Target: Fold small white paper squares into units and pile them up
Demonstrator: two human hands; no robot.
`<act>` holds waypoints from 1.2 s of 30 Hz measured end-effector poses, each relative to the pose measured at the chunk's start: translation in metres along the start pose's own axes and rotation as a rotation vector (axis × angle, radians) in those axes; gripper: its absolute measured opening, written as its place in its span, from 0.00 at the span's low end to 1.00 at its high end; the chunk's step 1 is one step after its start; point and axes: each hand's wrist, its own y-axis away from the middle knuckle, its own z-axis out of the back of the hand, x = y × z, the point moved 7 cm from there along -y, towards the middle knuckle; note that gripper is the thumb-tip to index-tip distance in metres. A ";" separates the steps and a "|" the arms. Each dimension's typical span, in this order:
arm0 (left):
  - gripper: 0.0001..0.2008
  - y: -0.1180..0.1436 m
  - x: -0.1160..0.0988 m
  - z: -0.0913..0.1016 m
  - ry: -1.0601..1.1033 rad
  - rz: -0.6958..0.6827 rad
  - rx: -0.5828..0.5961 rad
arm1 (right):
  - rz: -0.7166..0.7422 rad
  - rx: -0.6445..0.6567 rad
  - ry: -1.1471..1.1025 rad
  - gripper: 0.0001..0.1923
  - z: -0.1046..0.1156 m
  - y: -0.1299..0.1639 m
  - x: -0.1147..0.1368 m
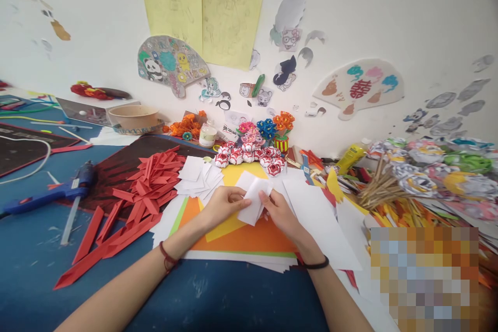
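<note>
A small white paper piece (254, 199) is held between both hands above a stack of orange, yellow and white sheets (249, 241). My left hand (221, 203) pinches its left edge. My right hand (279, 208) grips its right side, with fingers folded over the paper. Just beyond my left hand lies a pile of small white paper squares (198, 175). A row of red-and-white folded paper flowers (249, 155) lies behind the hands.
Folded red paper strips (143, 187) spread at the left, near a blue glue gun (58, 189). A bowl (133, 114), a small jar (207, 135) and paper flower pots (280, 132) stand by the wall. Wooden sticks (379, 189) and colourful paper rolls (439, 166) crowd the right.
</note>
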 end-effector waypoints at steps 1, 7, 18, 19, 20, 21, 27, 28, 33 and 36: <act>0.19 0.000 0.001 0.002 -0.033 0.002 -0.020 | 0.009 -0.021 -0.001 0.20 0.002 -0.001 0.001; 0.16 -0.001 0.002 0.012 -0.202 0.013 -0.126 | -0.026 -0.085 -0.110 0.19 0.007 0.000 0.005; 0.16 0.001 -0.005 0.013 -0.114 -0.040 -0.100 | -0.045 0.005 -0.151 0.17 -0.004 0.003 0.011; 0.16 0.001 -0.003 0.015 -0.129 -0.032 -0.130 | -0.043 0.009 -0.146 0.17 -0.004 0.003 0.012; 0.16 0.001 -0.003 0.017 -0.141 -0.029 -0.159 | -0.041 0.011 -0.140 0.17 -0.004 0.003 0.012; 0.15 0.001 -0.003 0.019 -0.149 -0.032 -0.185 | -0.037 0.012 -0.135 0.16 -0.003 0.003 0.012; 0.15 0.003 -0.007 0.023 -0.135 -0.036 -0.226 | -0.006 -0.018 -0.098 0.17 0.002 0.003 0.016; 0.15 0.003 -0.007 0.022 -0.121 -0.030 -0.220 | 0.006 -0.018 -0.089 0.17 0.002 0.003 0.018; 0.15 0.004 -0.005 0.022 -0.105 -0.015 -0.225 | 0.037 -0.012 -0.055 0.19 0.000 0.006 0.026; 0.15 0.004 -0.007 0.022 -0.117 -0.019 -0.240 | 0.043 -0.014 -0.060 0.18 -0.001 0.007 0.028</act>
